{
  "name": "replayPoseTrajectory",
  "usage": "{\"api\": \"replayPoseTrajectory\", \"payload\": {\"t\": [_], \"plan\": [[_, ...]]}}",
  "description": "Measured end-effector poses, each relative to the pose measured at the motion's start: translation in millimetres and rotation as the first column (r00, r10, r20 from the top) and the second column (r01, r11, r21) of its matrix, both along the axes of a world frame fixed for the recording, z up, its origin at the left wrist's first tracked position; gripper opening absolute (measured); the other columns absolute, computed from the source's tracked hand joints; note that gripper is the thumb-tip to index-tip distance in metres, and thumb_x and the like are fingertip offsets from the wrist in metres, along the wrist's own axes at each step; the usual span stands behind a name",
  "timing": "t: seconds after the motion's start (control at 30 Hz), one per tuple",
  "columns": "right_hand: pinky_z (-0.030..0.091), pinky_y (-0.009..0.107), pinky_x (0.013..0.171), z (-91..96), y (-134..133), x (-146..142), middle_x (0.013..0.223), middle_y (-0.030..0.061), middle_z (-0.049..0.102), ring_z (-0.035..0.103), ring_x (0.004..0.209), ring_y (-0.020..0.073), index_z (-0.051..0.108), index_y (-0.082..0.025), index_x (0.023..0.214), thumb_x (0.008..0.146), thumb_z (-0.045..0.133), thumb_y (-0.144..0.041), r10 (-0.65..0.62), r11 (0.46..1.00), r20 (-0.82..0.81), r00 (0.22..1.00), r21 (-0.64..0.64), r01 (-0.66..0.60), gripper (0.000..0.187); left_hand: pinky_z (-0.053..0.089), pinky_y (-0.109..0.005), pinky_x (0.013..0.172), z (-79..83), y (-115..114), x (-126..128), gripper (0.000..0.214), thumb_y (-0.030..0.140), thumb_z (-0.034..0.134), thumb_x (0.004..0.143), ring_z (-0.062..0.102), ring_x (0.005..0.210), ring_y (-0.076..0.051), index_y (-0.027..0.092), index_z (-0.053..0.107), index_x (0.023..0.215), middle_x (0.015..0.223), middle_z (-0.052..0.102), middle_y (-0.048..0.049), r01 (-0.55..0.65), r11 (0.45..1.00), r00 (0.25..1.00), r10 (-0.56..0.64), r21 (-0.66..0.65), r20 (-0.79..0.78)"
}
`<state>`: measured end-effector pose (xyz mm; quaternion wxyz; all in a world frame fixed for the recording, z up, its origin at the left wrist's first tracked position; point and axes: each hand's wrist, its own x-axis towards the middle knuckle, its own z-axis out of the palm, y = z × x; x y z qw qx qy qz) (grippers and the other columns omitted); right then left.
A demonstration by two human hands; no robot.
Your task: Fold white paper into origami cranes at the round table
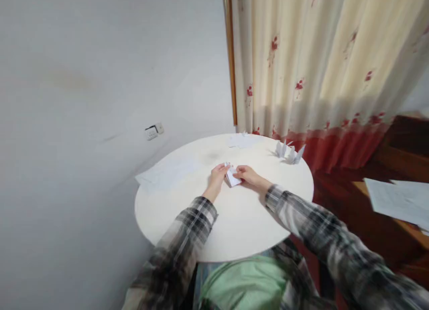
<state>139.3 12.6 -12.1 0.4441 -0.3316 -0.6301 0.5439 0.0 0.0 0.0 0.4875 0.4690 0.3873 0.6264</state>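
A small folded piece of white paper point(233, 177) is held between both hands over the middle of the round white table point(234, 229). My left hand point(219, 172) grips its upper left side, fingers closed at the edge. On the right, my right hand point(246, 174) pinches the paper's right side between thumb and fingers. The paper's lower corner points toward me, and the fingers cover part of its upper end.
Folded paper cranes point(292, 154) stand near the table's right rim. Sheets of paper point(164, 172) lie at the left, with more paper point(241, 141) at the back. Beyond are a wall and a floral curtain point(301, 68). Papers point(398, 200) rest on wooden furniture at right.
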Motion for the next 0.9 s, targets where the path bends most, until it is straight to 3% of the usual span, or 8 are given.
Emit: {"api": "replayPoseTrajectory", "payload": {"t": [0.2,0.33,0.6,0.7,0.77,0.9], "plan": [[0.027,0.022,0.041,-0.6,-3,-3,0.046,-0.0039,0.046,0.039,0.039,0.0078,0.052,-0.016,0.061,0.072,0.056,-0.043,-0.007,0.999,0.011,1.000,0.037,0.006,0.030,0.042,-0.024,0.063,5.5,-2,-1,0.033,0.033,0.077,0.052,0.056,0.064,-0.012,0.012,0.065,0.074,0.072,0.066,-0.0034,0.036,0.999,0.996,-0.033,0.038,-0.079],[0.023,0.022,0.037,5.8,-6,1,0.040,-0.0046,0.043,0.036,0.035,0.0075,0.050,-0.017,0.055,0.074,0.056,-0.042,-0.013,0.999,0.098,0.995,0.043,0.009,0.032,0.038,-0.023,0.057,3.2,-1,0,0.031,0.039,0.073,0.057,0.052,0.058,-0.011,0.013,0.063,0.071,0.065,0.062,-0.0011,0.028,0.998,0.992,-0.020,0.063,-0.128],[0.024,0.021,0.038,14.8,-16,0,0.041,-0.0049,0.042,0.035,0.037,0.0072,0.048,-0.017,0.054,0.074,0.052,-0.037,-0.046,0.993,0.219,0.975,0.113,0.022,0.028,0.031,-0.022,0.049,4.5,2,-3,0.034,0.045,0.061,0.071,0.042,0.049,-0.008,0.014,0.054,0.058,0.052,0.048,0.0031,-0.095,0.989,0.964,0.120,0.116,-0.235],[0.025,0.021,0.041,14.8,-15,1,0.043,-0.0048,0.041,0.036,0.039,0.0074,0.047,-0.017,0.053,0.076,0.049,-0.037,-0.151,0.969,0.252,0.956,0.230,0.093,0.030,0.034,-0.021,0.049,5.2,1,0,0.033,0.046,0.064,0.068,0.046,0.051,-0.008,0.014,0.057,0.070,0.059,0.054,0.0024,-0.031,0.997,0.973,0.046,0.070,-0.224],[0.026,0.021,0.044,15.8,-13,2,0.045,-0.0044,0.042,0.037,0.043,0.0076,0.046,-0.017,0.053,0.078,0.046,-0.038,-0.270,0.923,0.237,0.933,0.339,0.181,0.033,0.037,-0.021,0.049,5.2,0,3,0.036,0.048,0.065,0.067,0.049,0.051,-0.008,0.014,0.056,0.076,0.061,0.056,0.0021,0.037,0.999,0.970,-0.033,0.010,-0.242],[0.029,0.022,0.049,19.7,-11,6,0.048,-0.0025,0.046,0.041,0.047,0.0094,0.046,-0.018,0.055,0.083,0.042,-0.038,-0.463,0.825,0.199,0.864,0.453,0.337,0.035,0.034,-0.021,0.041,4.5,-3,8,0.043,0.057,0.050,0.076,0.047,0.039,-0.008,0.014,0.052,0.075,0.050,0.054,0.0017,0.230,0.967,0.891,-0.256,-0.112,-0.375]]}}
